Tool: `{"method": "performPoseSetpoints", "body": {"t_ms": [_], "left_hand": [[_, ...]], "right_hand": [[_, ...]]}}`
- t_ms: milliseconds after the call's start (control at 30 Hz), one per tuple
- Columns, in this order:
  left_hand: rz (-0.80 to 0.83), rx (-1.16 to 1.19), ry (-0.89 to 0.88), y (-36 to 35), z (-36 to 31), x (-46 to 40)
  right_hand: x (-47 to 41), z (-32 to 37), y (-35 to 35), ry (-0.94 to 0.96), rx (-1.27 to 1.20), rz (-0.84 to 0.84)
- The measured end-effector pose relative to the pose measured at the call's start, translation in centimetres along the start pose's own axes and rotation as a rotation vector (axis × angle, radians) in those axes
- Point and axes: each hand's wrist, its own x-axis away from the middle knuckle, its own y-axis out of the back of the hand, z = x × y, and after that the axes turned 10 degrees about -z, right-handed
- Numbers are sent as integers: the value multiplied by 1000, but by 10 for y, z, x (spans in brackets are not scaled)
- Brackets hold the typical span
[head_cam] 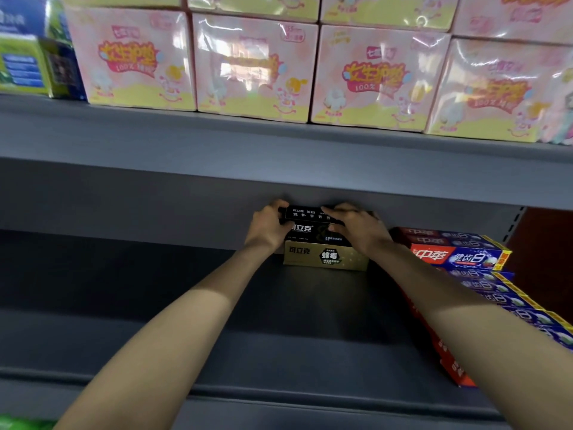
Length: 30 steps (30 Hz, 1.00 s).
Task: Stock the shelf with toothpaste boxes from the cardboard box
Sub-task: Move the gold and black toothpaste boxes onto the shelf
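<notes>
Nearest to us the grey shelf (155, 336) is bare, matte metal. Further in, our left hand (268, 226) and right hand (356, 229) are curled around the two ends of a black toothpaste box (305, 213), on top of a small stack; a gold box (322, 259) lies at the bottom. We judge the carton light and stiff, but thin and easy to dent, so holding the short ends seems best. Just to the right lie red and blue boxes (459, 254), glossy. Above, pink packs (254, 66) shine in plastic film.
</notes>
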Motion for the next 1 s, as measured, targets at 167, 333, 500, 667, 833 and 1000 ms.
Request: {"method": "performPoseSetpoints", "body": {"t_ms": [167,333,500,667,833,1000], "left_hand": [[10,-25,1,-1,4,1],[85,-48,-12,2,6,1],[123,-124,-90,15,2,8],[63,-475,-378,45,-3,45],[29,-600,-495,95,5,74],[-24,-500,-287,172,36,120]], "right_hand": [[3,5,-11,8,-29,-128],[4,15,-15,-54,85,-75],[15,32,-5,-96,73,-102],[41,85,5,-172,-93,-156],[66,149,20,-226,-206,-124],[102,225,30,-203,-347,-100]]}}
